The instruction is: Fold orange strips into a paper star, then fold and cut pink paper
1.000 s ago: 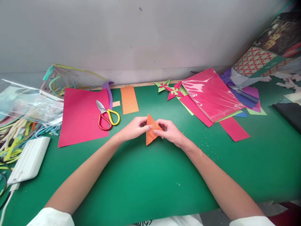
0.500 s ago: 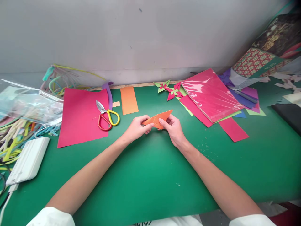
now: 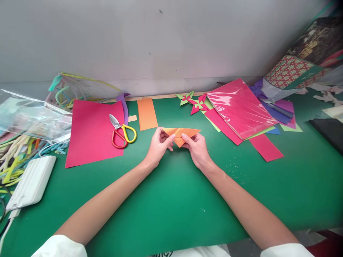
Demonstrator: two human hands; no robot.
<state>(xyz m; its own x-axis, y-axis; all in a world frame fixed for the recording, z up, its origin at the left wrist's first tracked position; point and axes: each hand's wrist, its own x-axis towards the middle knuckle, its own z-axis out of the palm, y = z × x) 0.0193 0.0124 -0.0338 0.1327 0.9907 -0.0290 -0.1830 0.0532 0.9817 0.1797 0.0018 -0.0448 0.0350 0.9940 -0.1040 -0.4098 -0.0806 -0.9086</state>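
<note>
A folded piece of orange paper [image 3: 180, 132] is held above the green table, its long edge up and one corner pointing down towards me. My left hand [image 3: 160, 145] pinches its left part, thumb on the near face. On the other side my right hand [image 3: 197, 146] grips the right part, thumb pressed near the middle. Fingers behind the paper are partly hidden. An orange paper strip [image 3: 147, 114] lies beyond my left hand. Scissors [image 3: 120, 132] with one red and one yellow handle rest on a red paper sheet [image 3: 91, 132] to the left.
Folded red and green paper stars [image 3: 198, 103] lie near the wall. A plastic-wrapped pack of red paper [image 3: 242, 109] sits on other sheets at the right, beside a dark blue pen-like object [image 3: 281, 110]. A white power bank [image 3: 32, 182] and pipe cleaners [image 3: 13, 160] occupy the left edge.
The orange paper has turned from a slant to nearly level, its lower corner now pointing down between my thumbs. My left hand has rotated more upright; both hands keep their hold.
</note>
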